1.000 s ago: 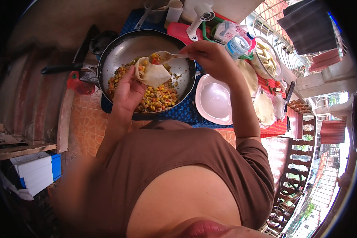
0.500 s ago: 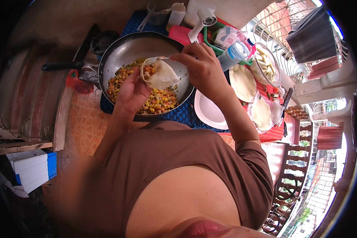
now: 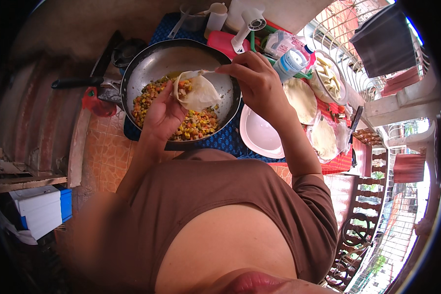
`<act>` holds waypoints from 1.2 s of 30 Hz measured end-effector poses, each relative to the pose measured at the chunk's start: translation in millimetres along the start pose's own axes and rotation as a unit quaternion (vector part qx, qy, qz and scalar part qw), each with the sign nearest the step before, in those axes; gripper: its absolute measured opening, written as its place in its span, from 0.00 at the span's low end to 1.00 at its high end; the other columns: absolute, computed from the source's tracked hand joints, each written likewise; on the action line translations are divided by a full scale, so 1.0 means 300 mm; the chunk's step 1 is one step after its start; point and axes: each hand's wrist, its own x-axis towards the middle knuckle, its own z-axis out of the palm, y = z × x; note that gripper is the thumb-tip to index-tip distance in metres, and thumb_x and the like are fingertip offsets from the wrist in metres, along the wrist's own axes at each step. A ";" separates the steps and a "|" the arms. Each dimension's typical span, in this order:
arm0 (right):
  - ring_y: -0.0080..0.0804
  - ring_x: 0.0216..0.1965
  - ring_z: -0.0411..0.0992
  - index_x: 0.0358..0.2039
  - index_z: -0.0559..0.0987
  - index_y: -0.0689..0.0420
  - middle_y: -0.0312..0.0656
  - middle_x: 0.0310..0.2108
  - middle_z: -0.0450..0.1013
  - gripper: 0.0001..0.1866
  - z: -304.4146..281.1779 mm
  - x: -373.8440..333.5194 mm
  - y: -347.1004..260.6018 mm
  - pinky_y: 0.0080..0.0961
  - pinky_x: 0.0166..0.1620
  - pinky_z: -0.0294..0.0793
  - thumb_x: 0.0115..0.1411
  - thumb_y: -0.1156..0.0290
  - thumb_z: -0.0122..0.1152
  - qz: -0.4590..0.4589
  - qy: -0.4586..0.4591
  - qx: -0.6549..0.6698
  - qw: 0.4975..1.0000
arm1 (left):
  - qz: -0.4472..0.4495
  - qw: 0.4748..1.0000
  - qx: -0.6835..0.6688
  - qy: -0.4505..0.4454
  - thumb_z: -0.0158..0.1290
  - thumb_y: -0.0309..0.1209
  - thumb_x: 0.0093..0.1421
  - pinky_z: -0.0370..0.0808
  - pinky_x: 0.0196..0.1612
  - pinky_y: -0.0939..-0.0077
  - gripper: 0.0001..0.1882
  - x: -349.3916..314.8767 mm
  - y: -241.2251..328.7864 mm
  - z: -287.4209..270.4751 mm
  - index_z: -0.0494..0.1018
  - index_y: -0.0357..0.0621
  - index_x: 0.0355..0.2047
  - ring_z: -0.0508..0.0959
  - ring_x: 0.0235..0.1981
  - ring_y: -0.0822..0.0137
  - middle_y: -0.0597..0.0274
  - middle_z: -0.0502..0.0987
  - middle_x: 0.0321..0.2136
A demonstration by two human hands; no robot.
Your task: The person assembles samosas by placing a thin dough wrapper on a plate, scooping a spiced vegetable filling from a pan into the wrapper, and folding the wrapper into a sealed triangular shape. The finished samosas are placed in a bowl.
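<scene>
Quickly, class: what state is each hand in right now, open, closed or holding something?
Left hand: holding a folded pastry wrapper.
Right hand: holding a utensil.

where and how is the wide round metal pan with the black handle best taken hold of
Probably by the outer part of its long black handle, coming from the left: this handle juts well past the black rim of the wide round metal pan on that side, and its grip looks uncovered. The left hand holds a thin pale folded wrapper.
</scene>
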 end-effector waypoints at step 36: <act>0.38 0.42 0.66 0.33 0.79 0.53 0.39 0.35 0.67 0.16 -0.010 0.071 -0.081 0.33 0.47 0.66 0.41 0.82 0.57 -0.100 -0.103 -0.085 0.986 | 0.107 0.963 0.243 0.045 0.50 0.28 0.63 0.70 0.54 0.70 0.20 -0.021 -0.066 0.015 0.62 0.43 0.54 0.73 0.51 0.66 0.58 0.72 0.48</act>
